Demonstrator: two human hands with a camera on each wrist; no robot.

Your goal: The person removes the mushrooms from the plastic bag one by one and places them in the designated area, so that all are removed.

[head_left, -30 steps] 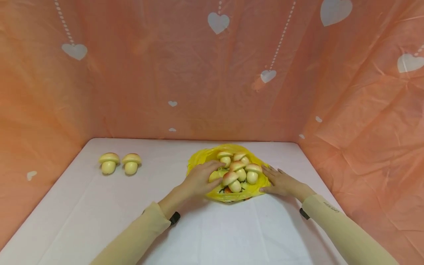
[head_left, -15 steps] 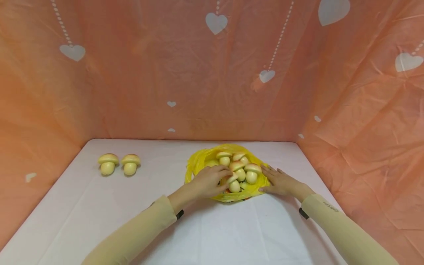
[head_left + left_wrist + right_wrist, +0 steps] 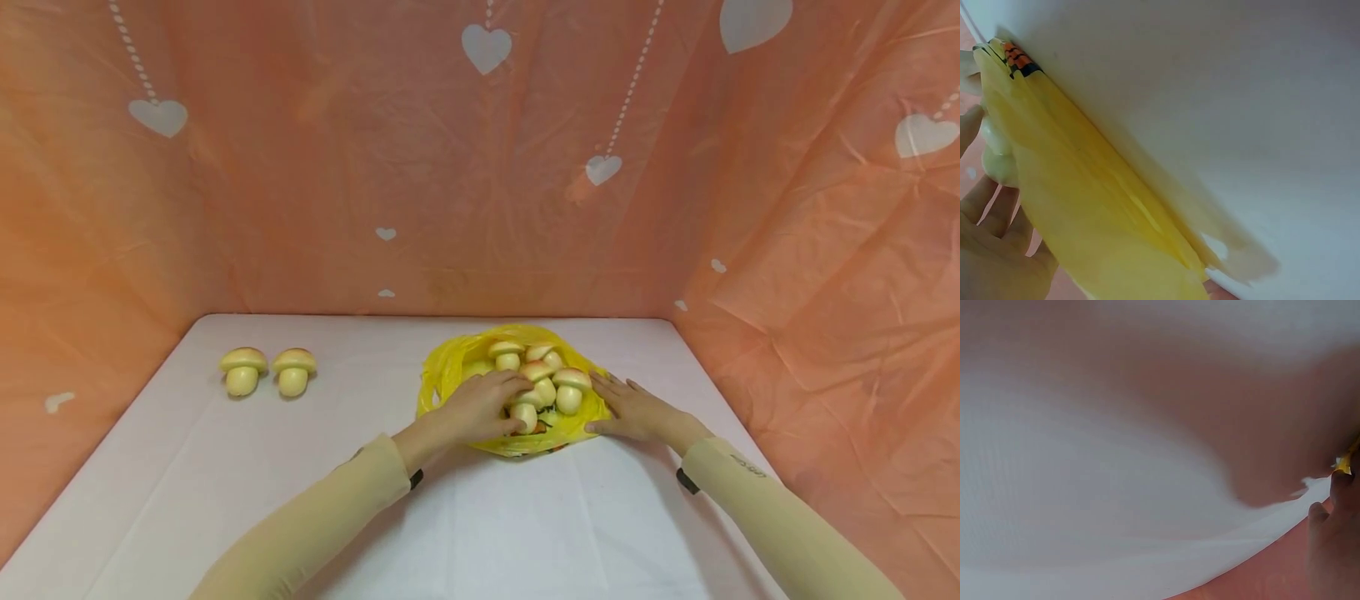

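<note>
A yellow plastic bag [image 3: 448,367] lies with its mouth open on the table, several toy mushrooms [image 3: 570,392] with pale stems and reddish caps inside. My left hand [image 3: 478,408] reaches into the mouth from the left. Its thumb and fingers are around the nearest toy mushroom [image 3: 524,418], covering part of the cap; in the left wrist view this mushroom [image 3: 999,165] shows between thumb and fingers behind the bag's side. At the bag's right edge my right hand [image 3: 637,412] rests with fingers extended. Its fingertips are mostly cut off in the right wrist view.
Two more toy mushrooms [image 3: 243,371] stand side by side at the table's far left. A white cloth covers the table [image 3: 360,400]. Orange curtains [image 3: 330,208] with white hearts rise behind and on both sides.
My left hand has moved right and deeper into the bag's mouth, closing its fingers around the near toy mushroom. My right hand has stayed at the bag's right edge.
</note>
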